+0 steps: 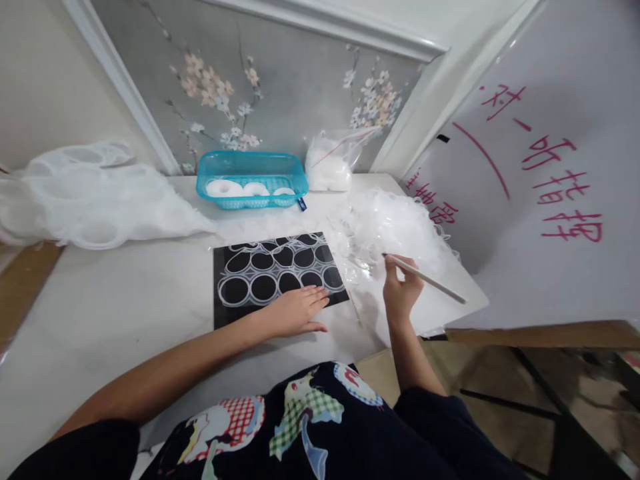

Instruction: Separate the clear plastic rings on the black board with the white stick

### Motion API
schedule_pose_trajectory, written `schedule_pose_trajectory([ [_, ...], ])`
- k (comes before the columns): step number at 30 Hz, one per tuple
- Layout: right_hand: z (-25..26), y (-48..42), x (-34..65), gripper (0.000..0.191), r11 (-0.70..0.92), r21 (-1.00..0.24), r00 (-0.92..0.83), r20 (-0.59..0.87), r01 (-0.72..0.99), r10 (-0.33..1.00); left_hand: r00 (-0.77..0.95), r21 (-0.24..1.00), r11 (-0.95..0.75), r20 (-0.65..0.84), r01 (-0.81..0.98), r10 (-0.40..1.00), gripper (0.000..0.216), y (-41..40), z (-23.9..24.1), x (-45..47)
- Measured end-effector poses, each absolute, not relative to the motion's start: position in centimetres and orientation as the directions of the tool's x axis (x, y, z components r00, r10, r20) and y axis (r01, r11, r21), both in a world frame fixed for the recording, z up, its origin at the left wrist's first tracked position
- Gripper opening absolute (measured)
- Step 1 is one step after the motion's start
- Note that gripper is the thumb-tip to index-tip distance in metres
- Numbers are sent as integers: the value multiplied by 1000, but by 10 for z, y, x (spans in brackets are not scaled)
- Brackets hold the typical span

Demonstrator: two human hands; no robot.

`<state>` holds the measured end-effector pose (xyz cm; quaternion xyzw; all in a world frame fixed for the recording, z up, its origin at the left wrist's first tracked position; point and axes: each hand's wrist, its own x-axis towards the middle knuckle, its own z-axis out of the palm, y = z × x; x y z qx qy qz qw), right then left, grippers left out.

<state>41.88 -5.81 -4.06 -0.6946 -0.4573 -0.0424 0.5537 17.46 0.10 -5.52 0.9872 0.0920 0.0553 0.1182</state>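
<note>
My left hand [296, 311] lies flat, fingers stretched out, over the lower right edge of a black sheet [235, 317]. On that sheet rests a thin translucent white web with rows of round cut-outs [263, 287], and my fingertips touch its lower row. Its upper edge looks loose and crumpled. My right hand [401, 288] is closed around a slim pale pen-like stick [436, 281] with a dark tip, raised to the right of the sheet. Just beyond that hand spreads a heap of thin clear-white scraps [400, 227].
A blue plastic basket [253, 160] holding several white rings stands at the back. Beside it leans a clear bag [329, 165] with white contents. More white cut-out webbing [105, 200] is piled at the left. A whiteboard [540, 267] with red writing borders the right side of the white table [125, 300].
</note>
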Motion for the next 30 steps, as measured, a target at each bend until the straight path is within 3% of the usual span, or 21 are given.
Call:
schedule_pose_trajectory([
  [2, -43, -60, 411, 20, 55, -726, 485, 511, 685, 710, 976, 223, -960, 97, 170, 196, 62, 2, -56, 178],
  [4, -51, -64, 398, 18, 70, -753, 327, 365, 655, 872, 974, 207, -962, 106, 177, 202, 60, 1, -55, 180],
  [6, -60, -67, 386, 18, 54, -796, 253, 254, 602, 934, 971, 198, -962, 110, 188, 212, 61, -1, -55, 181],
  [14, -69, -69, 384, 18, 38, -808, 241, 220, 588, 945, 968, 212, -957, 107, 199, 225, 59, -2, -55, 183],
  [22, -68, -69, 379, 21, 113, -600, 103, 315, 792, 944, 966, 263, -944, 112, 198, 233, 58, -2, -54, 185],
  [28, -60, -67, 381, 22, 63, -751, 214, 267, 657, 940, 955, 341, -919, 143, 198, 259, 51, 1, -51, 181],
  [30, -56, -66, 383, 24, 27, -840, 292, 218, 542, 931, 941, 376, -900, 161, 222, 299, 43, 5, -45, 181],
])
